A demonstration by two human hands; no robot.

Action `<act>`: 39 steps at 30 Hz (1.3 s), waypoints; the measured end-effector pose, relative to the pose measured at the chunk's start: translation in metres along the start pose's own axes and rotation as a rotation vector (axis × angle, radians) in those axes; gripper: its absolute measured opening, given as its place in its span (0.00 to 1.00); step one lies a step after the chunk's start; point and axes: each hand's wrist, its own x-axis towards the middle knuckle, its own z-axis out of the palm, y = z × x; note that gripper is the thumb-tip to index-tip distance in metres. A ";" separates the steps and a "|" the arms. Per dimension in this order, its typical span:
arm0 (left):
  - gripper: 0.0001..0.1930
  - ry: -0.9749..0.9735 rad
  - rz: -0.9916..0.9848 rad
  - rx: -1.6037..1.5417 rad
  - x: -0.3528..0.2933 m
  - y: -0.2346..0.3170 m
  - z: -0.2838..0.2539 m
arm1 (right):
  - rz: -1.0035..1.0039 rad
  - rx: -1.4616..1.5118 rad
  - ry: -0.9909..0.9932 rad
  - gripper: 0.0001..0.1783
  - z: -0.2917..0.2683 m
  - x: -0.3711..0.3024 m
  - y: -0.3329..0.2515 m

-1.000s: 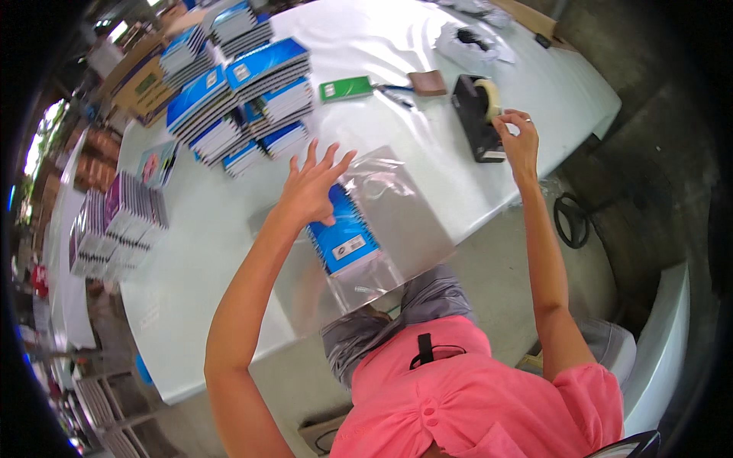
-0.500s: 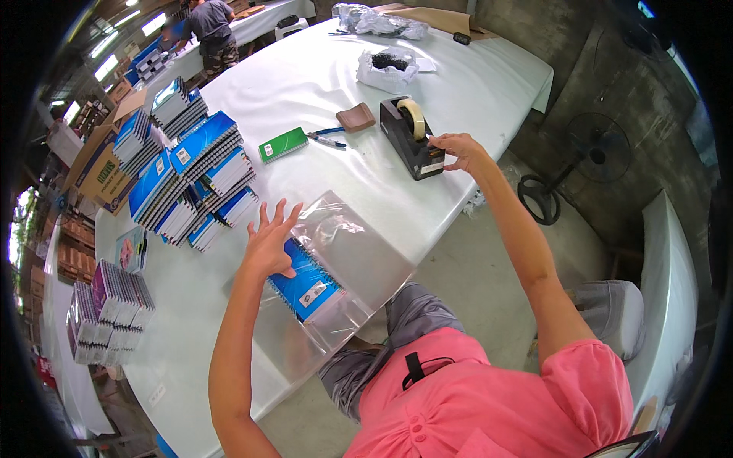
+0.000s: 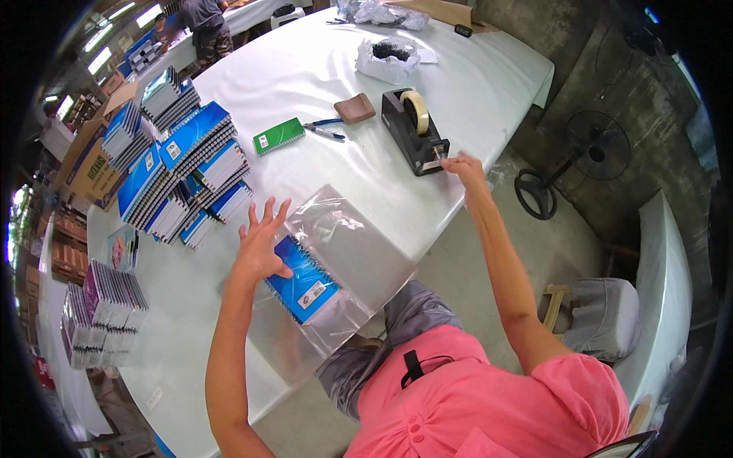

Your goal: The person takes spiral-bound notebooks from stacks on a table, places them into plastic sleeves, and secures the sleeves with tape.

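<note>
A blue spiral notebook (image 3: pixel 301 278) lies in clear plastic film (image 3: pixel 355 237) at the table's near edge. My left hand (image 3: pixel 261 248) rests over its far left corner, fingers spread and thumb on the cover through the film. To the right stands a black tape dispenser (image 3: pixel 405 133) with a roll of pale tape (image 3: pixel 414 113). Just off its cutting end, my right hand (image 3: pixel 466 168) has its fingers pinched together on a strip of tape, which is thin and hard to see.
Stacks of blue notebooks (image 3: pixel 187 164) stand on the left, purple-covered ones (image 3: pixel 107 305) nearer. Beyond the film lie a green notebook (image 3: pixel 279 137), pliers (image 3: pixel 324 130) and a brown pad (image 3: pixel 354 108). A white bag (image 3: pixel 388 61) sits farther back. A fan (image 3: pixel 595 153) stands right of the table.
My right hand has drawn slightly down and toward me from the dispenser's end, fingers closer together. The left hand stays on the notebook. The view has shifted slightly.
</note>
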 end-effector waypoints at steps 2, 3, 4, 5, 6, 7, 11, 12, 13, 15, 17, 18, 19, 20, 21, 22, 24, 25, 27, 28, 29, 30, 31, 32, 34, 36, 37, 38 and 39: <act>0.72 0.019 -0.004 -0.045 -0.001 -0.007 0.002 | -0.068 -0.232 0.047 0.12 0.005 -0.009 -0.016; 0.72 0.020 -0.021 -0.052 -0.002 -0.011 0.004 | -0.142 -0.463 0.102 0.11 0.008 -0.018 -0.030; 0.72 0.022 -0.014 -0.086 0.000 -0.013 0.005 | -0.230 -0.689 0.153 0.11 0.012 -0.023 -0.046; 0.72 0.018 -0.011 -0.122 0.001 -0.013 0.007 | -0.318 -0.914 0.201 0.11 0.016 -0.030 -0.059; 0.73 0.034 -0.010 -0.166 0.001 -0.013 0.007 | -0.400 -1.135 0.244 0.11 0.021 -0.038 -0.068; 0.73 0.022 -0.034 -0.166 0.002 -0.015 0.009 | -0.406 -0.901 -0.092 0.12 0.033 -0.037 -0.075; 0.71 0.036 -0.056 -0.187 0.001 -0.021 0.012 | -0.244 -0.437 -1.133 0.14 0.137 -0.087 -0.116; 0.70 0.030 -0.076 -0.194 -0.002 -0.022 0.012 | -0.262 -0.418 -1.251 0.16 0.161 -0.108 -0.128; 0.69 0.026 -0.079 -0.201 0.000 -0.019 0.010 | -0.338 -0.566 -1.322 0.16 0.185 -0.116 -0.125; 0.68 0.028 -0.097 -0.191 0.002 -0.018 0.011 | -0.420 -0.711 -1.404 0.17 0.215 -0.128 -0.125; 0.67 0.014 -0.100 -0.186 0.004 -0.021 0.013 | -0.352 -0.717 -1.467 0.17 0.230 -0.139 -0.131; 0.67 0.014 -0.100 -0.186 0.006 -0.023 0.015 | -0.352 -0.717 -1.467 0.17 0.235 -0.139 -0.128; 0.69 0.024 -0.087 -0.191 0.009 -0.024 0.017 | -0.387 -0.840 -1.447 0.18 0.240 -0.138 -0.122; 0.70 0.033 -0.072 -0.196 0.011 -0.025 0.019 | -0.421 -0.962 -1.422 0.18 0.242 -0.137 -0.117; 0.70 0.030 -0.077 -0.199 0.009 -0.025 0.019 | -0.419 -0.962 -1.430 0.18 0.242 -0.141 -0.120; 0.70 0.011 -0.084 -0.204 0.008 -0.026 0.018 | -0.468 -1.030 -1.396 0.17 0.240 -0.145 -0.123; 0.71 -0.011 -0.093 -0.212 0.008 -0.028 0.020 | -0.514 -1.098 -1.366 0.16 0.239 -0.151 -0.128; 0.71 0.009 -0.075 -0.165 0.010 -0.029 0.022 | -0.567 -1.131 -1.335 0.16 0.240 -0.154 -0.129; 0.71 0.028 -0.055 -0.118 0.012 -0.029 0.024 | -0.617 -1.163 -1.304 0.16 0.239 -0.156 -0.126; 0.71 0.034 -0.043 -0.106 0.013 -0.028 0.025 | -0.792 -1.139 -1.267 0.19 0.238 -0.155 -0.122; 0.71 0.040 -0.031 -0.095 0.013 -0.028 0.025 | -0.966 -1.110 -1.224 0.22 0.237 -0.155 -0.119; 0.71 0.040 -0.034 -0.089 0.010 -0.027 0.021 | -0.969 -1.104 -1.223 0.22 0.235 -0.152 -0.121; 0.71 0.021 -0.045 -0.105 0.007 -0.028 0.017 | -0.889 -1.204 -1.246 0.25 0.232 -0.146 -0.123; 0.70 0.003 -0.056 -0.120 0.004 -0.027 0.014 | -0.806 -1.303 -1.268 0.28 0.228 -0.142 -0.125; 0.66 0.089 -0.066 -0.087 -0.007 -0.024 0.009 | -0.700 -1.281 -1.239 0.32 0.218 -0.145 -0.124; 0.63 0.179 -0.078 -0.049 -0.024 -0.024 0.017 | -0.601 -1.254 -1.206 0.36 0.206 -0.148 -0.114; 0.54 0.512 -0.172 -0.096 -0.032 -0.031 0.034 | -0.512 -1.107 -1.153 0.41 0.202 -0.147 -0.098; 0.47 0.841 -0.263 -0.143 -0.042 -0.037 0.050 | -0.420 -0.957 -1.101 0.45 0.199 -0.146 -0.083; 0.40 0.732 -0.345 -0.109 -0.053 -0.037 0.065 | -0.418 -0.951 -1.094 0.45 0.195 -0.143 -0.072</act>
